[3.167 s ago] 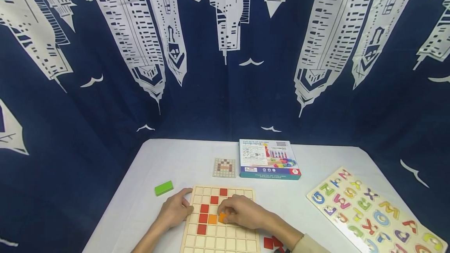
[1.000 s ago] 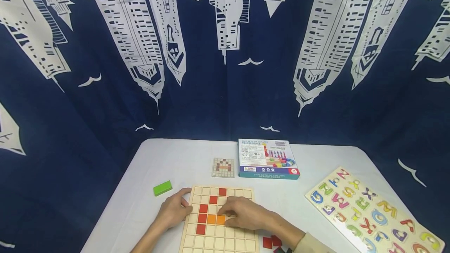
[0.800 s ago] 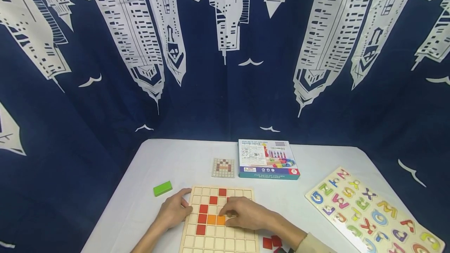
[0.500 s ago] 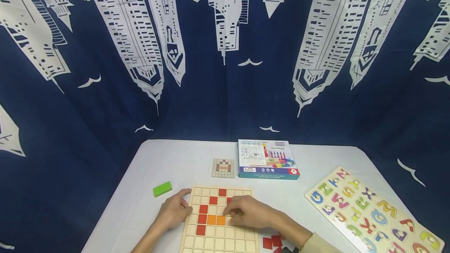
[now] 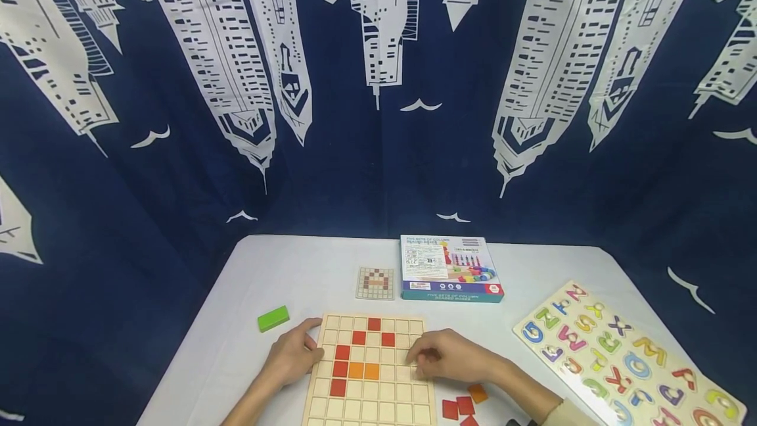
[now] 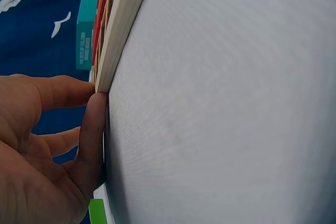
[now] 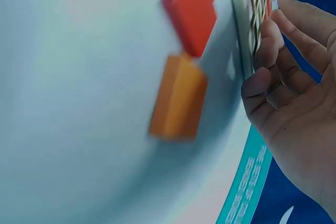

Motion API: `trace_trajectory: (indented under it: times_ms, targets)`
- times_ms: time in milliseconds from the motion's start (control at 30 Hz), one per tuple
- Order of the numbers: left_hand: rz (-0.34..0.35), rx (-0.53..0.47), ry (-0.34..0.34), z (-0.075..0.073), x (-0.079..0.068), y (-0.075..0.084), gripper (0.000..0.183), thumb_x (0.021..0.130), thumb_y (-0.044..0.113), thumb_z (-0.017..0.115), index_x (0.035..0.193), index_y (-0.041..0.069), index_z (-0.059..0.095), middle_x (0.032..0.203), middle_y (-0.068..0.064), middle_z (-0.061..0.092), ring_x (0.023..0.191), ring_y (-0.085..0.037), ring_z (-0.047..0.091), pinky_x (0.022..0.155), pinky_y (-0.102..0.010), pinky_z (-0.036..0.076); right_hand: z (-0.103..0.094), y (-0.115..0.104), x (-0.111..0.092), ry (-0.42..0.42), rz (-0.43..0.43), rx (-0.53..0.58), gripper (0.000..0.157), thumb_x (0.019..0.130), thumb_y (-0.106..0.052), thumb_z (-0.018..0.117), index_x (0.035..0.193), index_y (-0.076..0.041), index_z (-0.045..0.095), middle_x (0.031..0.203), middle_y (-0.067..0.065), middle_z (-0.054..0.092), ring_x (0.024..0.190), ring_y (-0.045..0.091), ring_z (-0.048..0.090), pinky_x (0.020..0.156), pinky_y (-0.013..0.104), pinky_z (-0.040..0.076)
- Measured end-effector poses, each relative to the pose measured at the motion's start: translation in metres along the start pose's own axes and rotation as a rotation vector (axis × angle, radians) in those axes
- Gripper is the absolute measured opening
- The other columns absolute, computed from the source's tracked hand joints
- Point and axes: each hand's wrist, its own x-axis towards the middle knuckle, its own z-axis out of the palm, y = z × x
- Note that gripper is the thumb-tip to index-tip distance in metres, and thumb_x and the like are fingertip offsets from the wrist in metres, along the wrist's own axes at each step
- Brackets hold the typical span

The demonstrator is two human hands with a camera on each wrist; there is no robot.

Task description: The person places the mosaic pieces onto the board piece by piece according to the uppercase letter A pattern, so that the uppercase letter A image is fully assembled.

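Observation:
A wooden grid board (image 5: 387,409) lies on the table, with several red squares and two orange squares in its cells. My left hand (image 5: 290,360) touches the board's left edge, index finger near the far corner and thumb nearer. In the left wrist view, those fingertips meet at the board's edge. My right hand (image 5: 452,355) hovers over the board's right edge with loosely bent fingers and nothing visible between them. Beside the board lie several loose red tiles (image 5: 466,405) and an orange tile (image 5: 478,393), the latter blurred in the right wrist view.
A small pattern card (image 5: 375,283) lies beyond the board, beside a flat toy box (image 5: 452,269). To the left is a green block (image 5: 273,318). A wooden letter puzzle (image 5: 627,354) covers the right side. A dark blue printed curtain (image 5: 378,169) hangs behind.
My right hand set the second orange tile beside the first, let go, and moved right off it, uncovering a red square and a loose orange tile. My left hand stayed at the board's edge.

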Motion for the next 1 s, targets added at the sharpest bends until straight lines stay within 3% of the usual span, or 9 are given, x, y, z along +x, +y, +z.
trace_trajectory:
  times_ms: [433,1000]
  targets:
    - [0.043,-0.035,-0.013,-0.002,0.0,0.001,0.065,0.078,0.006,0.073,0.14,-0.004,0.053,0.077,-0.005,0.06,0.056,-0.014,0.061,0.049,-0.03,0.048,-0.031,0.019,-0.041,-0.062,0.132,0.025,0.018,0.084,-0.021,0.08,0.1,-0.023,0.073,0.086,-0.008,0.065,0.073,0.004,0.052,0.066,0.021,0.042]
    - [0.037,-0.005,-0.02,-0.002,0.0,-0.002,0.066,0.078,0.007,0.074,0.141,-0.002,0.052,0.079,-0.004,0.059,0.059,-0.014,0.06,0.052,-0.031,0.048,-0.039,0.045,-0.078,-0.071,0.146,0.007,0.017,0.083,-0.026,0.079,0.098,-0.026,0.072,0.087,-0.007,0.063,0.072,0.0,0.05,0.062,0.022,0.04]
